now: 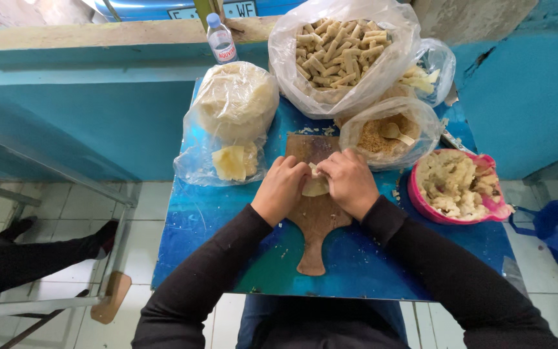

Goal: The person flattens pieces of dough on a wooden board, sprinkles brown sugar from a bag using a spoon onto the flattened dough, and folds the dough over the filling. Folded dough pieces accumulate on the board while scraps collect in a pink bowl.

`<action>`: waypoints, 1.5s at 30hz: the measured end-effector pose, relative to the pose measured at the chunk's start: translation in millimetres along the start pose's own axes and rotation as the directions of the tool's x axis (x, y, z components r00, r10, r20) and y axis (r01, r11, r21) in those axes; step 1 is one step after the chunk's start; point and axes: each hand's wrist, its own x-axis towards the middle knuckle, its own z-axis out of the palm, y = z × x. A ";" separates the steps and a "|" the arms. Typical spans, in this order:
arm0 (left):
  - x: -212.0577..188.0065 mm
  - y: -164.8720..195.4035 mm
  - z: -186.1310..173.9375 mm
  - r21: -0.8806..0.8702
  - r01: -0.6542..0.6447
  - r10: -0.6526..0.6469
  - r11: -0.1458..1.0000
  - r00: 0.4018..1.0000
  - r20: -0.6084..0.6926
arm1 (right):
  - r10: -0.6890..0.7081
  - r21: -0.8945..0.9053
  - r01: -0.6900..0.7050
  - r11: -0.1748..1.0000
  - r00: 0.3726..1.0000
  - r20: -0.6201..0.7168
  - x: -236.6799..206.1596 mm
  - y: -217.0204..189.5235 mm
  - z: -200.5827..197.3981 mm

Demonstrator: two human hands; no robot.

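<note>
The blue tabletop (227,220) carries everything, and the wooden board (314,213) at its middle serves as the landmark. Beyond the board, at the far edge, sits the biggest thing, a clear bag of rolled pieces (337,52), its mouth open, likely so finished rolls can be dropped in. Left of the board lies a bag of pale sheets (234,106), with a few loose sheets (234,161) at its near end, close enough to pick from. Right of the board stands a pink bowl (460,187) of lumpy pale filling, and just beyond the board's right corner a bag of brown crumbs (382,139) with a spoon (392,131) in it. A smaller bag (431,71) lies behind that, and a water bottle (219,39) stands at the far left, out of the way. On the board itself both hands meet over a small pale wrapper (315,186): the left hand (281,189) and right hand (351,183) each have their grip curled shut on it, fingers tucked over the top, seemingly to fold it against the flat wood. The tabletop is scuffed and flecked with crumbs. Blue walls (531,97) enclose it, pale floor tiles (66,213) lie below, and another person's dark leg (33,252) stretches in far left of the board.
</note>
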 end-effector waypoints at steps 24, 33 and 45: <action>-4.1 -9.4 -4.0 0.059 0.044 -0.042 0.997 0.998 -0.044 | -0.073 -0.137 0.069 0.988 0.997 -0.022 5.6 -13.6 0.9; -18.1 -15.8 -1.6 0.131 0.251 -0.255 0.959 0.967 0.017 | 0.036 0.086 -0.036 0.996 0.999 0.002 21.2 -7.7 -2.8; -24.4 -14.9 2.7 0.079 0.206 -0.208 0.975 0.978 0.006 | -0.327 -0.267 0.207 0.941 0.760 -0.562 70.9 -20.3 -82.9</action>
